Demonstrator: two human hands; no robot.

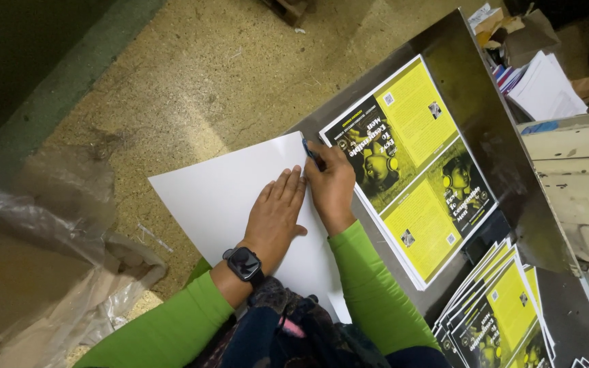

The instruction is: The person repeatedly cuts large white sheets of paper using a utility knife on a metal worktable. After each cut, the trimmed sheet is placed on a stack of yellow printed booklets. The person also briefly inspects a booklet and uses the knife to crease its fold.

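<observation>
Both hands are down on the big white sheet [230,197] in the middle of the frame. Left hand [275,212] is spread flat and open, palm pressing the paper down, smartwatch [243,263] on that wrist. Right hand [332,184] is just beside it, fingers curled shut around a small blue tool [308,150]. I think it's a blade or a pen; too little of it sticks out to tell. The tip sits near the sheet's upper right corner.

That sheet only half sits on the metal table [472,88]; its left part hangs out over the speckled floor [192,75]. Right of my hands lies a stack of yellow and black printed covers [410,163], and more of the same are fanned out at the lower right [499,320].

What could go wrong, as I see it: the overhanging part has nothing under it, so if my left palm eases off, the sheet could tip or slide and the line would wander. My fingertips are also very close to the tool, so if it is a blade, a slip could nick them. The printed stack is right alongside too and could get marked.
</observation>
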